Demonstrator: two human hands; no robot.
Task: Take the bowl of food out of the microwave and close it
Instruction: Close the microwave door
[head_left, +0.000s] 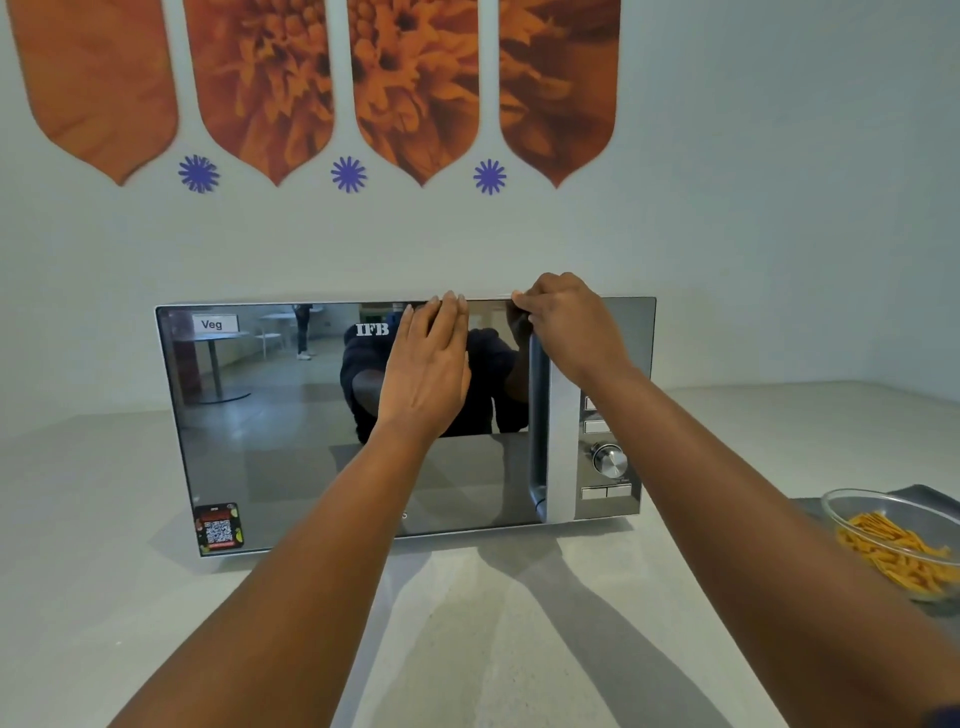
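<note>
Left hand (426, 364) flat, fingers spread, on shut microwave (291, 447) door; right hand (566, 327) fingers curled over its top edge.

Bowl (898, 545) cut off at right edge — microwave (363, 441) interior hidden behind mirrored door.

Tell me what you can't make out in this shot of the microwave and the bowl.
Head view only:
- Microwave interior: hidden by the mirrored door, which only shows reflections.
- Glass bowl: its right side is cut off by the frame edge.
- Control panel: upper buttons hidden behind the right hand; button labels too small to read.
- Door top edge: partly covered by the left hand.
</note>
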